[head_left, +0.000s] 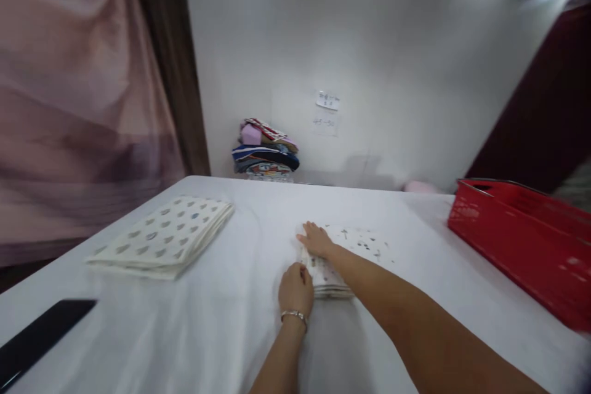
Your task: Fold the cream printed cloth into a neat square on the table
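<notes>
White printed cloth [324, 274] lies folded on the bench [268, 215] beneath an open, flat right hand [316, 240], while the left hand [295, 288] curls at its left edge, grip indeterminable; even, light pressure should keep the stacked layers square.

- Tabletop [265, 215] lane btw L folded cloth [161, 231] and L grip [295, 288]: passable
- R grip [316, 240] atop ctr folded cloth [325, 274]; R forearm [415, 314] blocks it from near R
- Gap btw ctr cloth and red basket [517, 240] OK; basket walls off R side
- Blk flat obj [41, 335] obstructs near L
- Far strip: room up to wall [369, 129]
</notes>
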`<state>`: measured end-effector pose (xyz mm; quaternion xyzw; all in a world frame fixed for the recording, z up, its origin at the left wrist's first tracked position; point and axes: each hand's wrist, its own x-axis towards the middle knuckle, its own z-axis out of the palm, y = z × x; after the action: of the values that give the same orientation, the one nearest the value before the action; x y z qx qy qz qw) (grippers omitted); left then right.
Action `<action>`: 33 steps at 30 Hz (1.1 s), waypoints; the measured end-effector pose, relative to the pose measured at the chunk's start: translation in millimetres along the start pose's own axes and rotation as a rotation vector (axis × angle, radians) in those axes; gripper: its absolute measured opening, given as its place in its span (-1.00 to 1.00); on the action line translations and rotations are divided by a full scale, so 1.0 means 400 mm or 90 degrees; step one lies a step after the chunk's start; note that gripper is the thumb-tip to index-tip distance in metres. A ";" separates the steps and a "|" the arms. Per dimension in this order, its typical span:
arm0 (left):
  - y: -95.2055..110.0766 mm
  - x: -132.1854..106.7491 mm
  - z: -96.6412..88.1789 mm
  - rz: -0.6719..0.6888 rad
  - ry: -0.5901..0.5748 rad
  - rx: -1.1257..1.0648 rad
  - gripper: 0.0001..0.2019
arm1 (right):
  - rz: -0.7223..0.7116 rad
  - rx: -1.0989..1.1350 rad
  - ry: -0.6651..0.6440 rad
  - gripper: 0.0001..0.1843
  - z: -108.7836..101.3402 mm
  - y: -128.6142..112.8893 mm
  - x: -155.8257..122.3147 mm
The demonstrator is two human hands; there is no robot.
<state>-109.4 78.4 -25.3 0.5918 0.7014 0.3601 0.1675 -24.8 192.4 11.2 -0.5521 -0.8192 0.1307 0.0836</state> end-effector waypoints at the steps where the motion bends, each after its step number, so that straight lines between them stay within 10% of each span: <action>1: 0.002 0.004 -0.003 -0.003 -0.006 -0.003 -0.87 | 0.003 0.007 0.008 -0.37 -0.004 -0.003 -0.009; 11: 0.011 0.016 -0.021 -0.007 -0.037 0.037 -0.84 | -0.066 0.148 0.037 -0.35 -0.021 -0.039 -0.127; 16: 0.005 0.021 -0.016 -0.021 -0.045 0.038 -0.84 | -0.043 0.140 0.093 -0.36 -0.060 0.064 -0.220; 24: 0.003 0.018 -0.014 -0.022 -0.030 0.031 -0.85 | 0.330 0.272 0.307 -0.43 -0.097 0.385 -0.409; 33: 0.014 0.003 -0.021 -0.029 0.038 0.013 -0.80 | 0.488 0.560 0.179 -0.54 -0.104 0.402 -0.495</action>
<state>-111.2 77.1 -15.2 0.5666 0.7229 0.3663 0.1487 203.4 71.4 3.0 -0.7338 -0.4117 0.4044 0.3585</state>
